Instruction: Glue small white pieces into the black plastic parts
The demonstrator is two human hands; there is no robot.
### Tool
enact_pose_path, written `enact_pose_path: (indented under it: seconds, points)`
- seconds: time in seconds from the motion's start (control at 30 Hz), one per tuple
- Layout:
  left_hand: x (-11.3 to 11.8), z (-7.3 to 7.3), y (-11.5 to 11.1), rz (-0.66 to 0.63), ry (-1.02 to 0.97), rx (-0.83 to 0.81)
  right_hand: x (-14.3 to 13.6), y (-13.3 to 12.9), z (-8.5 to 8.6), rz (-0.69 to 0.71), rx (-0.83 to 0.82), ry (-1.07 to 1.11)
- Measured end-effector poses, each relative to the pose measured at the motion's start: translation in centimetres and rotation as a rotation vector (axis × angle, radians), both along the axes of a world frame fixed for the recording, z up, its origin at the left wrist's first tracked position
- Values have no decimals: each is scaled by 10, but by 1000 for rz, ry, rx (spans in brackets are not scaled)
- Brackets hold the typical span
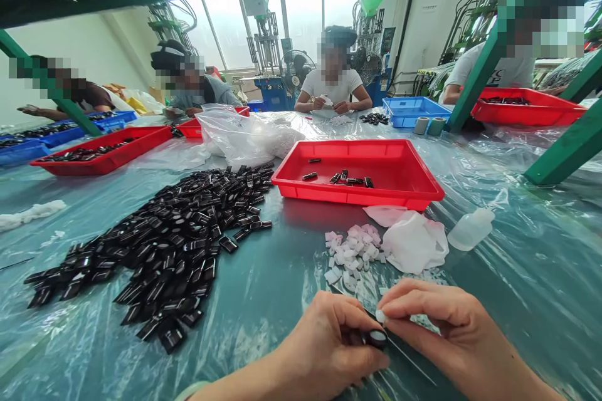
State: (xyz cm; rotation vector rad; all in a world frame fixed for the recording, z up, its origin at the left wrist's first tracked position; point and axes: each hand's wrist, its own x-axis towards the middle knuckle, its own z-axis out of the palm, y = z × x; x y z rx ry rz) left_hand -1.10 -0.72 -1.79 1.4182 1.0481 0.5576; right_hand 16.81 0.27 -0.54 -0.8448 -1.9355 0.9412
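Observation:
My left hand [336, 341] is closed on a small glossy black piece [376, 339] with a pale oval face at its end. Close beside it, my right hand [439, 326] pinches a small white piece [380, 316] between thumb and fingertips. A thin metal rod [414, 364] runs slantwise past both hands; whether a hand grips it or it lies on the table, I cannot tell. Beyond the hands sits a heap of small white pieces [355, 254], next to a crumpled white bag [416, 241]. To the left spreads a large pile of similar black pieces [174, 232].
A red tray [357, 193] with several black pieces stands ahead. Right of the bag lies a translucent bottle [471, 229]. Plastic sheeting covers the table [263, 319]. Green posts [564, 144] rise at the right. Several people sit across the table, near other trays [101, 163].

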Motion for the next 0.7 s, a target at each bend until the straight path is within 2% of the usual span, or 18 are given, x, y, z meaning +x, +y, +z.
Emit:
enact_pose_path:
  seconds: [0.1, 0.27, 0.5, 0.7]
  points:
    - [0, 2, 1, -36, 26, 32, -3, -4, 3, 45, 119, -4]
    - [1, 5, 2, -49, 60, 151, -5, -5, -1, 55, 211, -25]
    - [2, 6, 2, -72, 102, 192, 0, -11, -5, 66, 217, -122]
    - [2, 5, 2, -87, 105, 252, 1, -14, -5, 26, 335, -176]
